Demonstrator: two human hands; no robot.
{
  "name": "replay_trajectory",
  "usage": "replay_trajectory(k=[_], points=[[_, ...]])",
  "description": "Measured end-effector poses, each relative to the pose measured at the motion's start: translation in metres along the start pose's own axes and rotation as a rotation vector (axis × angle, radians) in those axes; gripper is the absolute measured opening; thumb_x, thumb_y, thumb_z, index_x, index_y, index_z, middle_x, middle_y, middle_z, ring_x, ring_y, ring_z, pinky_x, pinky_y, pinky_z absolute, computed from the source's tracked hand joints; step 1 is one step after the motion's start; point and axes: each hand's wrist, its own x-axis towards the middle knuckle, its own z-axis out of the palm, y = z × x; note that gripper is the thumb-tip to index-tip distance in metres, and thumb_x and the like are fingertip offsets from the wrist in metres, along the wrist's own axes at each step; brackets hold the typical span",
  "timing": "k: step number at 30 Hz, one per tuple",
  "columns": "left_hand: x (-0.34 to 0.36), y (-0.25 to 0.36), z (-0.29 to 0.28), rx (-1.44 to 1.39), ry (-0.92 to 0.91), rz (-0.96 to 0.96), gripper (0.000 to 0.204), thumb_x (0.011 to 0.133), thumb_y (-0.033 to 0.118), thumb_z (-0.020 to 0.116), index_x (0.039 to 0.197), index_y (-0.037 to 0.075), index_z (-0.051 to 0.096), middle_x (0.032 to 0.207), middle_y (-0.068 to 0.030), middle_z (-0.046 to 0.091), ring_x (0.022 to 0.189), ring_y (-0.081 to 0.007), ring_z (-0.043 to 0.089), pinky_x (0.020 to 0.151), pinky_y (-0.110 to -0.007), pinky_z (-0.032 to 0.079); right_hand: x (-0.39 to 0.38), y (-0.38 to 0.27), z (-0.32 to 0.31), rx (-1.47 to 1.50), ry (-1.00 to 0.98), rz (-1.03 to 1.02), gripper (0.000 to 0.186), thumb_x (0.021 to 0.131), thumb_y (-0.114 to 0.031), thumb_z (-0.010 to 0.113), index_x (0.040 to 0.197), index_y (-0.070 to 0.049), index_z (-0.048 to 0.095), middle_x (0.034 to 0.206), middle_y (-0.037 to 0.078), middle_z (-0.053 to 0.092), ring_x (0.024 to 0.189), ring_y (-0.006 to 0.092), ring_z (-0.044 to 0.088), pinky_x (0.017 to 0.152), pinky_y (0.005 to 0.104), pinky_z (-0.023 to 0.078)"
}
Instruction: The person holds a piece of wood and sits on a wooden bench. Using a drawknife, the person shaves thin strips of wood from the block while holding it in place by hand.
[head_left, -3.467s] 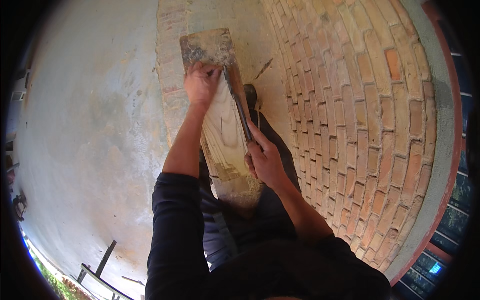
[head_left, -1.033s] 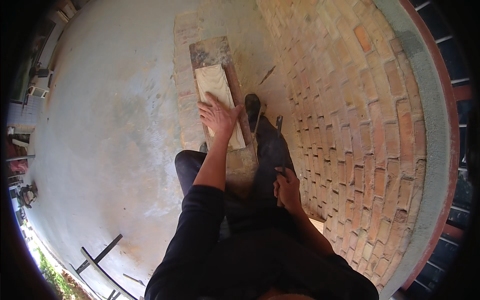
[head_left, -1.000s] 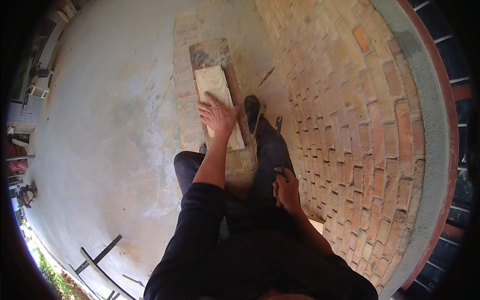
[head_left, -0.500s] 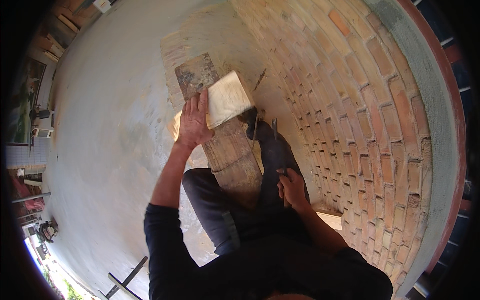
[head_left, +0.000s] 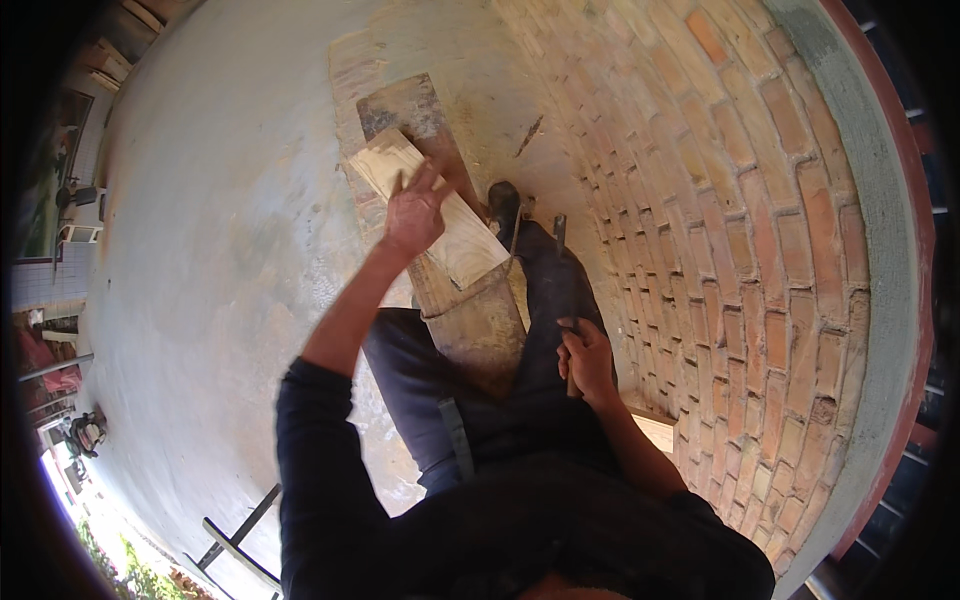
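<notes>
A pale oblong wooden board (head_left: pixel 468 243), seemingly unfinished, lies askew on a brown wooden bench (head_left: pixel 480 335), left hand (head_left: pixel 414 218) spread above, right hand (head_left: pixel 590 358) clutching a slim dark tool (head_left: pixel 560 233).

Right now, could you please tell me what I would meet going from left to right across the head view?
Dark metal frame, pale wooden board, right hand gripping a dark tool, light wood strip, grey band edging the brick wall.
</notes>
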Motion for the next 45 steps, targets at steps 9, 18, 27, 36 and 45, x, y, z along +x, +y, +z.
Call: replay_trajectory(k=[9,18,27,36,45], points=[[-0.007,0.111,0.014,-0.295,0.196,-0.864,0.099,0.075,0.052,0.079,0.157,0.018,0.037,0.166,-0.0233,0.023,0.153,-0.0545,0.012,0.112,-0.071,0.027,-0.010,0.005,-0.007,-0.078,-0.003,-0.043,0.023,0.101,-0.008,0.055,0.121,0.002,0.062,0.065,0.007,0.057,0.044,0.0128,0.051,0.041,0.0289,0.042],[-0.061,0.149,0.008,-0.293,0.104,-0.653,0.097,0.074,0.045,0.077,0.159,0.021,0.038,0.170,-0.0167,0.017,0.155,-0.0493,0.008,0.115,-0.070,0.024,-0.034,-0.011,-0.028,-0.035,0.011,-0.094,0.025,0.101,-0.008,0.054,0.123,0.002,0.062,0.067,0.006,0.056,0.044,0.0136,0.050,0.040,0.0288,0.042],[-0.038,0.111,0.021,-0.237,0.159,-0.538,0.087,0.080,0.040,0.074,0.158,0.026,0.038,0.169,-0.0121,0.023,0.155,-0.0478,0.012,0.112,-0.074,0.025,-0.058,-0.013,-0.014,-0.087,-0.012,-0.150,0.024,0.100,-0.007,0.055,0.122,0.001,0.063,0.067,0.006,0.056,0.044,0.0122,0.050,0.040,0.0277,0.041],[-0.049,0.177,0.034,-0.279,0.243,-0.811,0.078,0.088,0.039,0.069,0.159,0.027,0.038,0.170,-0.0194,0.019,0.155,-0.0506,0.010,0.112,-0.075,0.024,-0.068,-0.015,-0.009,-0.203,0.028,-0.138,0.025,0.101,-0.007,0.055,0.122,0.003,0.063,0.066,0.007,0.058,0.044,0.0132,0.052,0.042,0.0271,0.041],[-0.013,0.126,0.048,-0.213,0.313,-0.709,0.067,0.089,0.036,0.070,0.152,0.027,0.047,0.166,-0.0234,0.027,0.152,-0.0528,0.017,0.107,-0.077,0.027,-0.079,-0.011,-0.007,-0.156,-0.004,-0.139,0.024,0.102,-0.008,0.055,0.122,0.002,0.063,0.065,0.007,0.058,0.045,0.0130,0.052,0.042,0.0279,0.041]])
